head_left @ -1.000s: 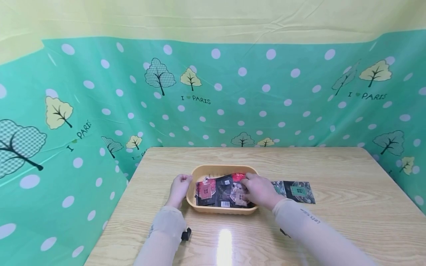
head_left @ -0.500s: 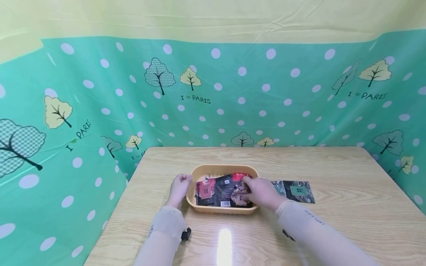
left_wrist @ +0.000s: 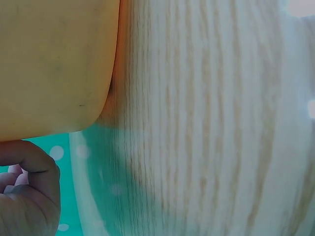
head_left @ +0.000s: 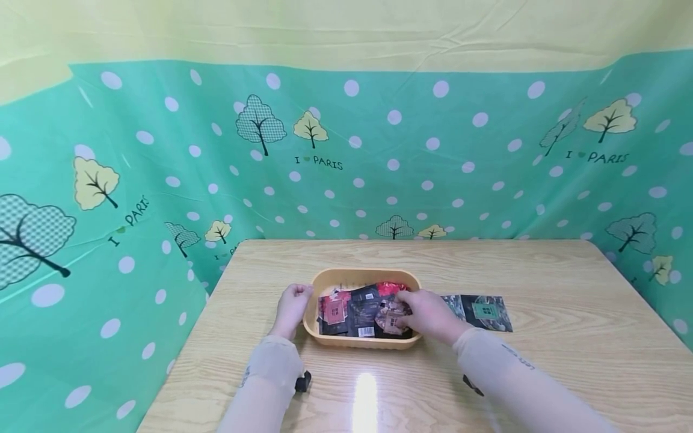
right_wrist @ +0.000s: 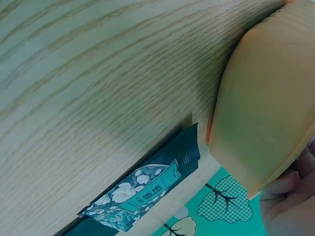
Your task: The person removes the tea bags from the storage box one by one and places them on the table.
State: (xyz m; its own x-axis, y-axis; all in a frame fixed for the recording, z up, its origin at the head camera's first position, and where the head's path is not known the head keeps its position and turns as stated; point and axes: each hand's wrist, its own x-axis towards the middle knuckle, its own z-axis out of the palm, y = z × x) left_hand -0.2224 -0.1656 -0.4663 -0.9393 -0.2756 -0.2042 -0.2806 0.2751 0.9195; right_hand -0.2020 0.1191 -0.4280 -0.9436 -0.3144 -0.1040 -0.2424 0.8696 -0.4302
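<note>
One yellow-orange, rounded-rectangular plastic basket (head_left: 363, 343) sits on the pale wood-grain surface (head_left: 541, 276). Of two hands, the left hand (head_left: 292, 308) is at the basket's nine o'clock, its curled fingers pinching the rim; the right hand (head_left: 430, 316) reaches in from three o'clock, thumb and fingers bent over a dark packet with a brownish label (head_left: 392, 319); I cannot tell whether they grip it.

Three flat packets show clearly inside: that one toward three o'clock, a dark packet with a white barcode (head_left: 361, 316) in the middle, and a dark flower-printed packet with a pink-red label (head_left: 333, 311) toward nine. One glossy red piece (head_left: 391, 288) shows toward one o'clock; overlap hides the full count. Outside, beyond three o'clock, lie two dark packets with green labels (head_left: 488, 311), end to end. One green polka-dot cloth with printed trees (head_left: 373, 156) rises at twelve.
</note>
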